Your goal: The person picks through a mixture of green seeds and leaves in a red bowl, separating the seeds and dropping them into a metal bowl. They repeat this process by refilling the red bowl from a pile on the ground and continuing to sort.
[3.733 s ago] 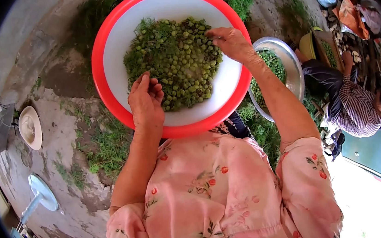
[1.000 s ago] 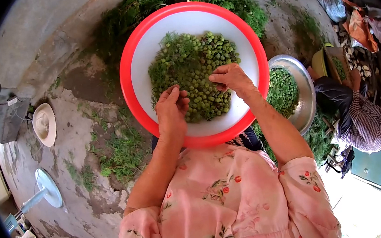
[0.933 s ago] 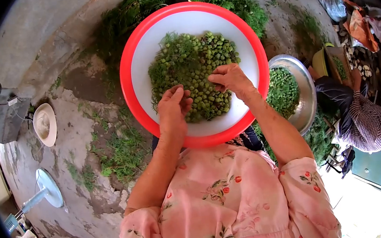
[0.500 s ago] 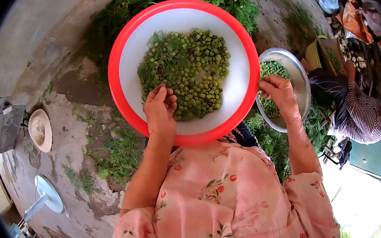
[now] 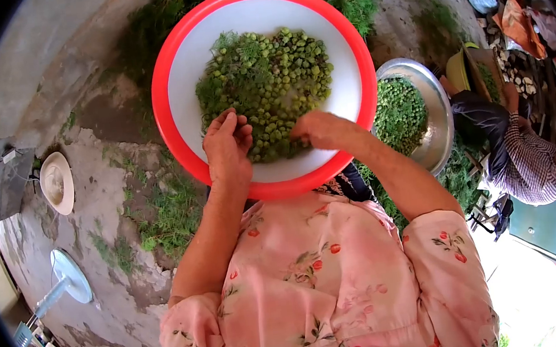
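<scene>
Seen from the head camera, a red-rimmed basin (image 5: pixel 160 101) holds a pile of green fruits (image 5: pixel 268 79) mixed with sprigs. The left hand (image 5: pixel 228 148) rests at the pile's near left edge, fingers bunched; whether they pinch anything cannot be told. The right hand (image 5: pixel 317 131), blurred, lies on the pile's near edge, its grip unclear. A metal bowl (image 5: pixel 438 140) of the same fruits sits just right.

Right hand (image 5: pixel 317 131) blurred, its grip not to be told, metal bowl (image 5: pixel 440 116) partly hidden behind the red basin (image 5: pixel 159 104), seated person (image 5: pixel 525 168) cut off by the dark edge.
</scene>
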Action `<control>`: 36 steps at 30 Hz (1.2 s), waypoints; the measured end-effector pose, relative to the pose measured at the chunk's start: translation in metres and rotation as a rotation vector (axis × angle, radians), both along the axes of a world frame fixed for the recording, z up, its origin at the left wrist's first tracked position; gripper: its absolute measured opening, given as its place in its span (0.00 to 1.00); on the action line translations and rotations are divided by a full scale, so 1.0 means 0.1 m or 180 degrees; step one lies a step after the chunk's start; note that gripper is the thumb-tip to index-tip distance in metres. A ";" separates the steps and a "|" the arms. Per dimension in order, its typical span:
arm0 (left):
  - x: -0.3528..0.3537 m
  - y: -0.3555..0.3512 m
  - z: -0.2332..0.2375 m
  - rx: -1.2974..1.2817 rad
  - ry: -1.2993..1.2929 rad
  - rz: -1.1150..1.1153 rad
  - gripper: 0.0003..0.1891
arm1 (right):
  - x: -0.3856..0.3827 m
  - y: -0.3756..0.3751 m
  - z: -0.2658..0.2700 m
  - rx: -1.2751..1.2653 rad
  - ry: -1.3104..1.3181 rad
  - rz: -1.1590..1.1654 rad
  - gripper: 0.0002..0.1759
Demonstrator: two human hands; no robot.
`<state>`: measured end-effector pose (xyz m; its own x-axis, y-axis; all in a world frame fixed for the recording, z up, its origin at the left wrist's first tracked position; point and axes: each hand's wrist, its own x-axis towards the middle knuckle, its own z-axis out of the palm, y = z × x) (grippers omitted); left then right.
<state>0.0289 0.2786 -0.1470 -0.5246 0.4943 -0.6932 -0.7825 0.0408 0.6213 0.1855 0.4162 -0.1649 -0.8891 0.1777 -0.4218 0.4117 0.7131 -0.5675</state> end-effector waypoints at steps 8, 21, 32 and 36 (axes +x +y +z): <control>0.00 0.01 -0.01 0.0113 -0.0023 0.0015 0.08 | 0.18 0.57 -0.14 0.0932 0.1384 -0.1481 0.15; -0.01 0.02 -0.01 0.0134 -0.0031 0.0104 0.07 | -0.20 0.24 -0.12 -0.0812 0.0188 -0.1445 0.13; -0.03 0.00 -0.06 0.0156 -0.0039 0.0141 0.07 | -0.33 -0.25 0.20 0.0607 -0.0528 -0.0351 0.15; -0.01 0.01 -0.01 0.0121 -0.0036 0.0178 0.07 | -0.31 -0.32 -0.02 0.0283 -0.0141 -0.0459 0.28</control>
